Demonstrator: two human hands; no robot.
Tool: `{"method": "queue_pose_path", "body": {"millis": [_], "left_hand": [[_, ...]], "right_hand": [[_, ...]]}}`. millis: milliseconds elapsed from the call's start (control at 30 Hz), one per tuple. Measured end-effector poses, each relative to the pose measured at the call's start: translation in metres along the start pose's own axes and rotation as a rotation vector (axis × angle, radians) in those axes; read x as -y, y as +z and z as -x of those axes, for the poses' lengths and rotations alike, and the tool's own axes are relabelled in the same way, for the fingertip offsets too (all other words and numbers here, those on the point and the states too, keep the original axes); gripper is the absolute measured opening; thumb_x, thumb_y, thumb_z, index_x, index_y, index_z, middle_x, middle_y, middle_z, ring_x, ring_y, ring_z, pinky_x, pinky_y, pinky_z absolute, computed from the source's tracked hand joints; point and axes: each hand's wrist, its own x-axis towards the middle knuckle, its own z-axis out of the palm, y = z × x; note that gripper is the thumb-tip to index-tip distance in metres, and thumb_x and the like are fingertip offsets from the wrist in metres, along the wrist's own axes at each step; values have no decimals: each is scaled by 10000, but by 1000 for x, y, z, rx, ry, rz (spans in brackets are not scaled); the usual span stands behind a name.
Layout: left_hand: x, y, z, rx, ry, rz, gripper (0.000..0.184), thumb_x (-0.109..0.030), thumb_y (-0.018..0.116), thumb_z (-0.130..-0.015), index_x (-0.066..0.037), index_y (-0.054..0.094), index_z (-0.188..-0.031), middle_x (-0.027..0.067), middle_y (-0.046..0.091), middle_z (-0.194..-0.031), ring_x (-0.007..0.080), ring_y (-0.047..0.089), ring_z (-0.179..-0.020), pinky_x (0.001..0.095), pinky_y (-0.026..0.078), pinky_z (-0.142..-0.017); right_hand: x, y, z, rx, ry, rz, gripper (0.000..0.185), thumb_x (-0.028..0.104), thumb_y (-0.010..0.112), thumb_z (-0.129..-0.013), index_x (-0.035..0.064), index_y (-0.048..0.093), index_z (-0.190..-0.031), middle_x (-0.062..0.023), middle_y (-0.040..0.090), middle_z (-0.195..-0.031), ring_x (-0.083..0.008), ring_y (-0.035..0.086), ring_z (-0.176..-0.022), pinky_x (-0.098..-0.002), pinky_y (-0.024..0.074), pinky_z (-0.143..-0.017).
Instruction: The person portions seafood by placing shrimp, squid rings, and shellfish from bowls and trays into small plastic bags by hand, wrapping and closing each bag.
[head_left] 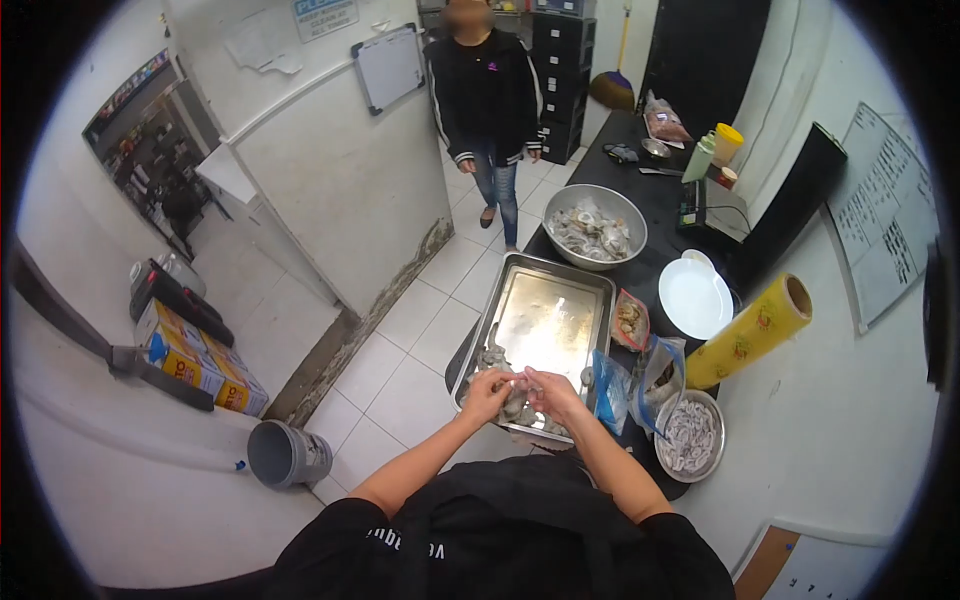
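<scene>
My left hand and my right hand meet over the near end of a shallow metal tray. Their fingertips are pinched together on a small, pale piece that looks like a raw shrimp, partly covered by the fingers. Grey raw shrimp lie in the tray around and under both hands. The far part of the tray shows bare, shiny metal.
Beyond the tray stands a large metal bowl of seafood. To the right are plastic bags, a white plate, a yellow film roll and a bowl of pale pieces. A person stands ahead; a grey bucket is left.
</scene>
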Motion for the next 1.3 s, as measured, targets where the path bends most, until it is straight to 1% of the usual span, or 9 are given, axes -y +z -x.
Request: {"method": "queue_pose_path", "body": {"millis": [200,267,600,700,900,1000,1133,1233,1300], "left_hand": [[16,28,17,-112,-435,38,190,-196,613,-848,-27,672,-913,72,567,-825,174,545,-753,305,432,-672],[19,36,18,-134,-557,185,177,-186,609,-852,-29,676,-897,62,574,-809,166,543,-729,290,431,-657],[31,51,31,-155,-1255,699,125,-204,610,-825,-87,633,-863,17,561,-745,111,521,-637,277,405,-446],[23,51,30,-203,-1231,687,130,-180,621,-805,-62,645,-855,12,508,-647,121,443,-482,265,362,-374],[69,58,41,-65,-329,-61,179,-158,644,-813,-15,653,-919,60,558,-928,125,553,-730,245,461,-495],[44,51,36,10,-568,178,182,-158,667,-801,-3,681,-895,105,592,-893,188,555,-801,308,444,-713],[20,33,15,194,-998,465,242,-177,663,-820,32,660,-942,106,600,-900,167,561,-801,301,452,-723],[42,42,22,193,-807,340,209,-214,632,-852,-37,668,-957,25,552,-783,104,499,-565,220,379,-440],[38,40,24,192,-600,186,210,-204,647,-840,-22,665,-942,42,557,-809,129,521,-646,243,415,-541]], "right_hand": [[-41,-5,-13,-118,-163,340,320,301,630,-869,56,655,-1074,-39,583,-819,-151,556,-683,-248,447,-500],[-57,-10,-20,-247,-694,958,243,251,674,-822,72,702,-983,-75,576,-769,-172,561,-685,-310,459,-573],[-92,-10,-39,-421,-627,1030,176,212,676,-767,50,693,-834,-118,582,-767,-286,589,-694,-375,461,-621],[-91,-15,-42,-401,-591,960,182,206,669,-757,33,678,-813,-123,583,-775,-289,593,-692,-370,467,-623],[-102,-31,-50,-336,-551,803,235,229,679,-781,0,654,-827,-99,570,-768,-200,573,-683,-312,460,-627],[-96,-39,-49,-285,-551,828,232,220,678,-781,-1,651,-845,-94,563,-782,-190,564,-682,-300,457,-628],[-96,-49,-55,-153,-592,788,177,189,649,-791,14,635,-812,-77,520,-760,-174,515,-668,-283,431,-625],[-87,-49,-52,-127,-532,822,165,179,647,-780,19,631,-818,-77,515,-776,-177,506,-680,-286,426,-635],[-88,-52,-53,-140,-519,862,175,184,647,-777,16,629,-823,-82,527,-794,-188,518,-692,-293,431,-642]]}}
